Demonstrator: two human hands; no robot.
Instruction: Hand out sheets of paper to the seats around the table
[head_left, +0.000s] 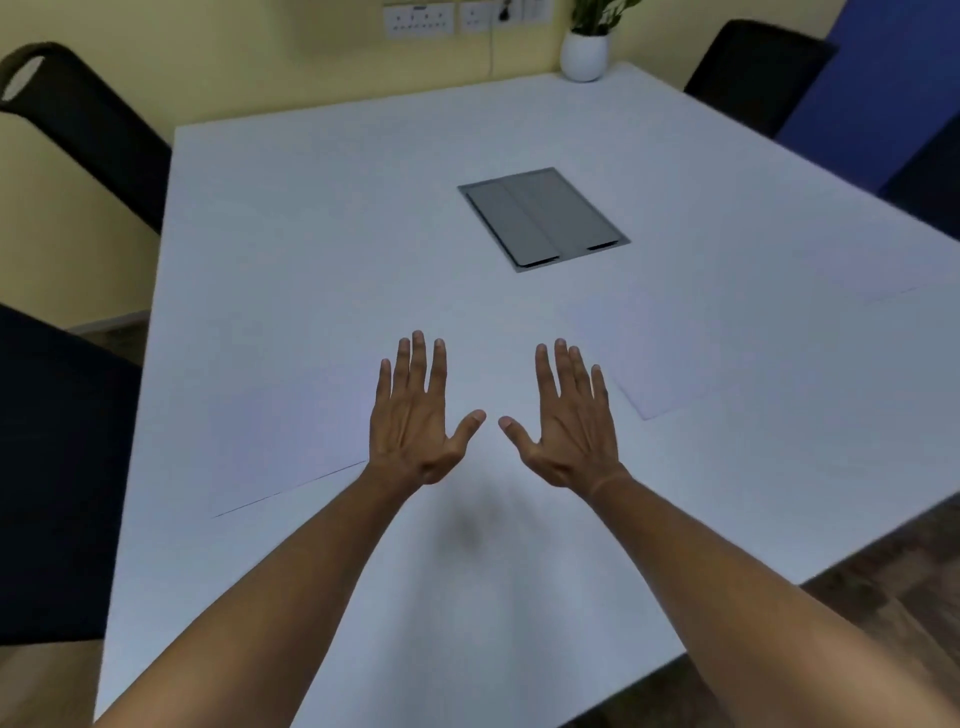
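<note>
Both my hands hover palm-down over the white table (322, 218), fingers spread, holding nothing. My left hand (418, 415) is just right of a white sheet of paper (291, 436) lying near the table's left side. My right hand (569, 421) is left of a second white sheet (660, 348) lying at an angle. A third sheet (878, 265) lies faintly visible near the table's right edge. The sheets are almost the same colour as the tabletop, so their outlines are hard to see.
A grey cable hatch (543, 218) is set into the table's middle. A white potted plant (584, 54) stands at the far edge. Dark chairs stand at the far left (88, 124), near left (52, 467) and far right (753, 73). Wall sockets (421, 21) are behind.
</note>
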